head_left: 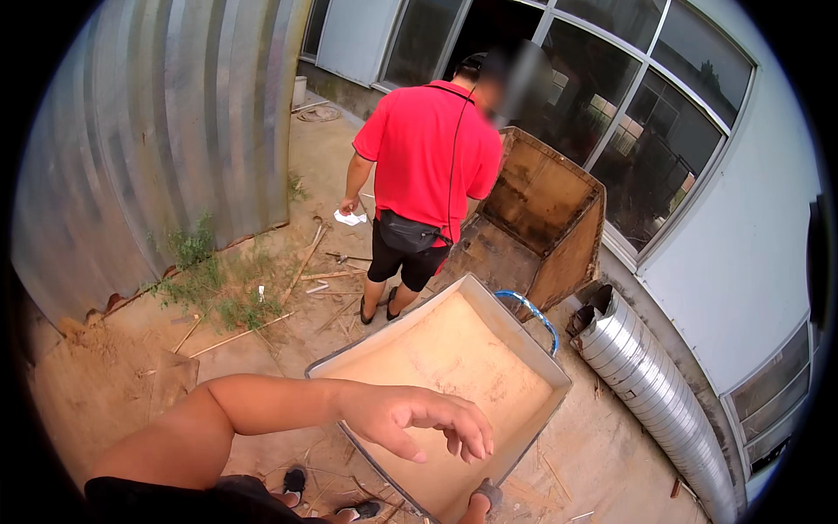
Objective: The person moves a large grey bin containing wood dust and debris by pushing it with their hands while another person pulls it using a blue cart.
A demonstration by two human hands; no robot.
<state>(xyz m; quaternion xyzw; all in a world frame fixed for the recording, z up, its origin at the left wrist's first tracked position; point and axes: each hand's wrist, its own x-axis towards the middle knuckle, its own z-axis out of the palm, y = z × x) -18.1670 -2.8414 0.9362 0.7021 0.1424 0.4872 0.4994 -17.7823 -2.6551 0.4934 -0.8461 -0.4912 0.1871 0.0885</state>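
My left arm reaches across a large, shallow tub with pale inner walls and a dusty, sand-coloured floor. Above the tub, my left hand hangs with its fingers loosely bent and apart, holding nothing. At the tub's near right rim, partly cut off by the lower edge, my right hand appears closed on the rim; its fingers are small and hard to make out. A blue rope loop is fixed at the tub's far right side.
Just beyond the tub stands a person in a red shirt, holding something white. Beside them is a large brown open box. A silver ribbed duct lies right, corrugated metal sheeting stands left, and sticks litter the ground.
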